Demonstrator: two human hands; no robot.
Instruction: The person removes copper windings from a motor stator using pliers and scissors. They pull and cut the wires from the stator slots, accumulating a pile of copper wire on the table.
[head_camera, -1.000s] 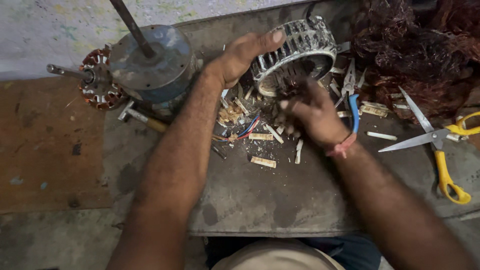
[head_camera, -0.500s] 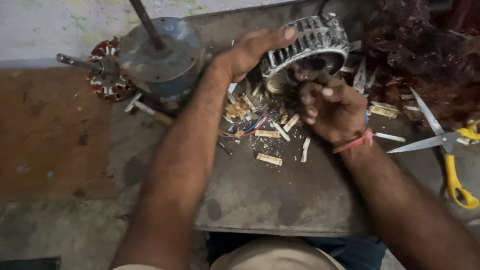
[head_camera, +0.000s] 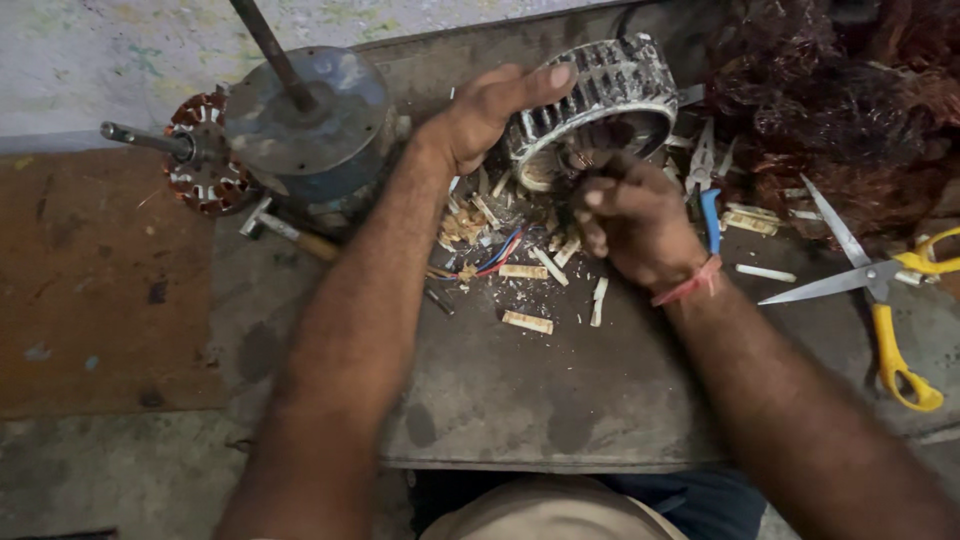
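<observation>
We tilted the stator ring (head_camera: 600, 100) at the table's (head_camera: 560, 400) far edge, bore facing us; left hand (head_camera: 490, 110) gripped its rim, right hand (head_camera: 630, 215) fisted at the bore.

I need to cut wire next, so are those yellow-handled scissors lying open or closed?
Open. The scissors lie on the work slab with both blades spread apart in a V.

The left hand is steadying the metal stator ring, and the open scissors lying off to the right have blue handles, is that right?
Not quite. In the head view the left hand does steady the metal stator ring, but the open scissors have yellow handles, not blue.
</observation>
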